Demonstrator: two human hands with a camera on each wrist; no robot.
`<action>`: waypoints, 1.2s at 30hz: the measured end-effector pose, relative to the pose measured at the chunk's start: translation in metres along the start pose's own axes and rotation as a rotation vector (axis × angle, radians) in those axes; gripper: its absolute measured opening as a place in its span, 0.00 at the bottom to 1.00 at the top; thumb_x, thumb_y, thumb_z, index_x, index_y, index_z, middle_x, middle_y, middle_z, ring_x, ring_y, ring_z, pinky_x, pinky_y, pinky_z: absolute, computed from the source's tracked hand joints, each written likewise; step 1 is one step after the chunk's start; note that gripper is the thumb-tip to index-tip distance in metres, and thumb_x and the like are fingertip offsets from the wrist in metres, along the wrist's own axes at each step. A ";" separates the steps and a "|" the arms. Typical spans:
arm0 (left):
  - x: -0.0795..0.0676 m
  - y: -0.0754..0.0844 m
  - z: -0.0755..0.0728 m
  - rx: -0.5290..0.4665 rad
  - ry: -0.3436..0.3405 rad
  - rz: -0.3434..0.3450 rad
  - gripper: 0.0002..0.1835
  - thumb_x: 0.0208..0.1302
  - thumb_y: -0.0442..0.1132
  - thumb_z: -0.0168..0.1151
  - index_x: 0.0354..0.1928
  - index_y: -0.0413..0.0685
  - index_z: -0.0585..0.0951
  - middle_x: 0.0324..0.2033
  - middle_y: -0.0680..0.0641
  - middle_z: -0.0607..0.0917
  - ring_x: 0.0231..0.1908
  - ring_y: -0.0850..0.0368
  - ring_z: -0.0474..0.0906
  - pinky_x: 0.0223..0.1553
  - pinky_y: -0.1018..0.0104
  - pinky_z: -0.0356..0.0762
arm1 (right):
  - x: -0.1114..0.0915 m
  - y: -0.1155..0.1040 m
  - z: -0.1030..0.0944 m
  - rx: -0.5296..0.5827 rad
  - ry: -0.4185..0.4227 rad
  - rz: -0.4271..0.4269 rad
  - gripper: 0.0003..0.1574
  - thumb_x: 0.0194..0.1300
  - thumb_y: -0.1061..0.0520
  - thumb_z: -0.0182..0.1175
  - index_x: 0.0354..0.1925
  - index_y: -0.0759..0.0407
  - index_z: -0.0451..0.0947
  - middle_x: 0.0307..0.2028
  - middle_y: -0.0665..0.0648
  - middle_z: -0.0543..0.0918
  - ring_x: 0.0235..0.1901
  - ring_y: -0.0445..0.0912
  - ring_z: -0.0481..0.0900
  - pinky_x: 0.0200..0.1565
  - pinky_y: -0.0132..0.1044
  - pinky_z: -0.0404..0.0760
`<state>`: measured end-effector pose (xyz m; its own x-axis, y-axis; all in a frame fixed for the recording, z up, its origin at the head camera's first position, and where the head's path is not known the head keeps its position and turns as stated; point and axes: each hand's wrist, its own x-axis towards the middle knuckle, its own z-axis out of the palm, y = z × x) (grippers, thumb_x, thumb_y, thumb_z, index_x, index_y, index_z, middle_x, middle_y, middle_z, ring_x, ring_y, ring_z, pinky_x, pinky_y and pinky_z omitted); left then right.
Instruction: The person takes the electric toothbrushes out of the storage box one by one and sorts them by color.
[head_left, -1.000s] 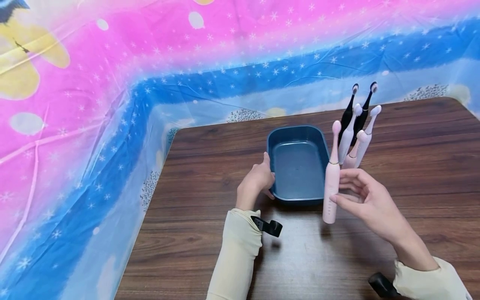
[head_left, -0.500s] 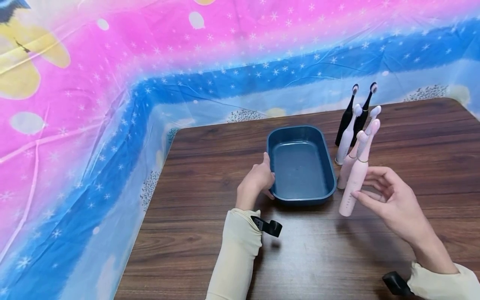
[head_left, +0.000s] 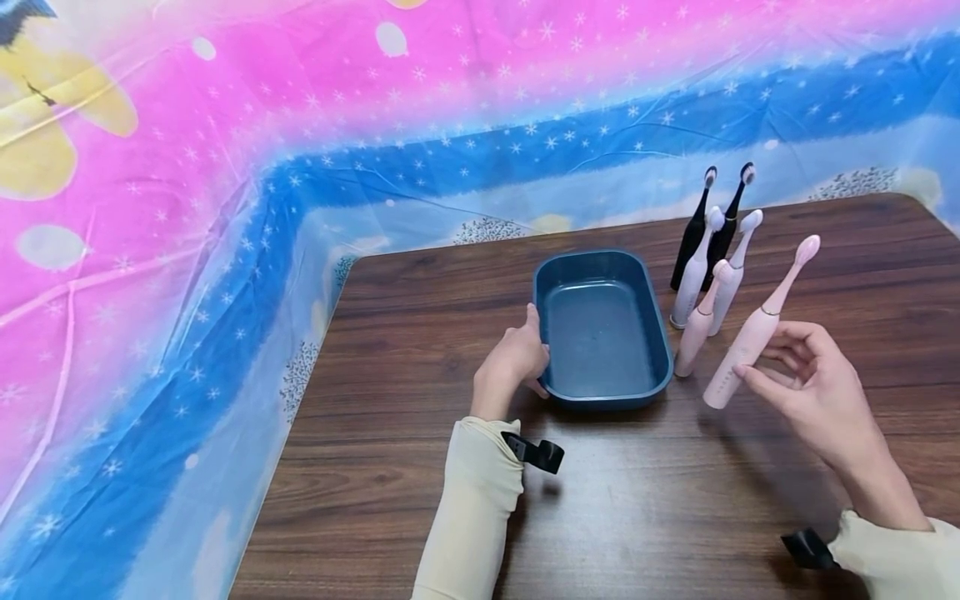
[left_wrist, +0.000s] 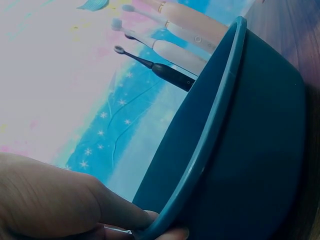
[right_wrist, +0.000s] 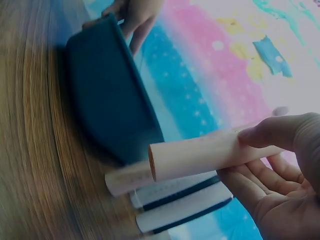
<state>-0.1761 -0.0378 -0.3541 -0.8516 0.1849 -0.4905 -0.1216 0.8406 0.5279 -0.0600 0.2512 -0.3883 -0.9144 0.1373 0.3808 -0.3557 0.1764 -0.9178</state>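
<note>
In the head view my right hand [head_left: 825, 400] pinches a pink electric toothbrush [head_left: 750, 350] between thumb and fingers, its head tilted up to the right and its base above the table. Another pink electric toothbrush [head_left: 693, 337] stands upright just left of it. Two white electric toothbrushes [head_left: 692, 283] and two black electric toothbrushes [head_left: 690, 242] stand behind that one. My left hand [head_left: 513, 362] grips the left rim of a dark blue basin [head_left: 600, 404]; in the left wrist view the thumb [left_wrist: 125, 210] lies over the rim with a fingertip beneath.
The wooden table [head_left: 390, 358] runs to a cloth backdrop [head_left: 450, 125] in pink and blue behind and to the left. The basin stands directly left of the upright toothbrushes. Black straps [head_left: 536, 452] show at both wrists.
My right hand has carried the pink toothbrush rightward from beside the basin's right corner, past the upright ones, and its tilt to the right has grown. The left hand and basin stay put.
</note>
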 end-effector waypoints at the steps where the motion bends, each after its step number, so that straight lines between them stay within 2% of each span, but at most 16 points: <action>1: 0.000 0.000 0.000 -0.002 0.000 -0.001 0.39 0.76 0.40 0.44 0.76 0.58 0.32 0.71 0.34 0.56 0.22 0.54 0.85 0.38 0.63 0.82 | 0.001 0.001 -0.002 -0.042 0.007 0.005 0.35 0.51 0.82 0.60 0.51 0.53 0.68 0.44 0.43 0.78 0.43 0.30 0.79 0.43 0.18 0.77; 6: 0.000 0.000 0.000 -0.004 0.003 -0.002 0.39 0.76 0.40 0.44 0.76 0.58 0.32 0.70 0.34 0.59 0.22 0.54 0.84 0.37 0.62 0.82 | 0.010 0.008 -0.007 -0.255 0.029 0.040 0.34 0.54 0.75 0.64 0.52 0.48 0.68 0.42 0.35 0.76 0.43 0.24 0.76 0.43 0.14 0.75; 11: 0.001 0.000 -0.001 -0.005 0.002 -0.001 0.39 0.76 0.39 0.43 0.75 0.58 0.32 0.64 0.32 0.66 0.24 0.52 0.86 0.38 0.63 0.82 | 0.018 0.015 -0.007 -0.292 0.041 0.074 0.31 0.55 0.70 0.66 0.51 0.46 0.67 0.41 0.33 0.76 0.42 0.22 0.76 0.43 0.13 0.74; 16: 0.000 0.000 -0.001 -0.010 -0.001 -0.001 0.38 0.76 0.39 0.43 0.75 0.59 0.32 0.71 0.35 0.55 0.25 0.51 0.86 0.37 0.63 0.82 | 0.022 0.022 -0.006 -0.348 0.051 0.072 0.29 0.56 0.69 0.66 0.49 0.46 0.68 0.40 0.30 0.74 0.40 0.18 0.74 0.42 0.12 0.73; 19: 0.000 0.000 -0.001 -0.016 -0.004 -0.001 0.38 0.76 0.39 0.43 0.75 0.59 0.32 0.73 0.36 0.52 0.25 0.51 0.86 0.37 0.63 0.82 | 0.024 0.025 -0.006 -0.415 0.044 0.059 0.26 0.55 0.68 0.67 0.50 0.56 0.69 0.39 0.29 0.71 0.40 0.15 0.72 0.41 0.11 0.72; 22: 0.000 0.001 0.000 -0.023 -0.006 0.000 0.38 0.76 0.39 0.43 0.75 0.59 0.32 0.72 0.35 0.53 0.25 0.51 0.86 0.39 0.61 0.82 | 0.026 0.029 -0.006 -0.470 0.036 0.054 0.28 0.55 0.68 0.67 0.51 0.67 0.66 0.40 0.34 0.73 0.37 0.13 0.70 0.39 0.09 0.71; 25: 0.000 0.001 0.000 -0.029 -0.010 -0.002 0.39 0.76 0.39 0.43 0.75 0.59 0.32 0.72 0.35 0.53 0.25 0.51 0.86 0.40 0.60 0.83 | 0.027 0.033 -0.007 -0.515 0.026 0.050 0.29 0.55 0.68 0.67 0.52 0.71 0.65 0.41 0.51 0.78 0.35 0.10 0.68 0.38 0.08 0.69; 28: 0.000 0.001 0.000 -0.034 -0.011 -0.005 0.39 0.76 0.39 0.43 0.75 0.60 0.32 0.73 0.36 0.52 0.25 0.51 0.86 0.41 0.59 0.83 | 0.028 0.037 -0.006 -0.536 0.017 0.046 0.29 0.54 0.69 0.66 0.52 0.72 0.64 0.44 0.68 0.78 0.35 0.09 0.65 0.38 0.07 0.68; 29: 0.000 0.001 0.000 -0.034 -0.010 -0.005 0.39 0.76 0.39 0.43 0.75 0.60 0.32 0.73 0.36 0.51 0.25 0.51 0.86 0.41 0.59 0.83 | 0.029 0.037 -0.006 -0.535 0.016 0.046 0.29 0.54 0.70 0.65 0.52 0.72 0.64 0.45 0.70 0.78 0.35 0.09 0.65 0.38 0.07 0.68; 36: 0.000 0.001 0.000 -0.037 -0.009 -0.013 0.39 0.76 0.39 0.43 0.75 0.60 0.32 0.73 0.37 0.51 0.25 0.51 0.86 0.43 0.58 0.82 | 0.032 0.038 -0.002 -0.530 0.019 0.033 0.29 0.54 0.69 0.65 0.52 0.74 0.64 0.44 0.75 0.79 0.35 0.09 0.64 0.38 0.07 0.68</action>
<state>-0.1761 -0.0367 -0.3533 -0.8453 0.1785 -0.5035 -0.1515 0.8237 0.5464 -0.1026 0.2646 -0.4110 -0.9181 0.1679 0.3591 -0.1759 0.6392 -0.7486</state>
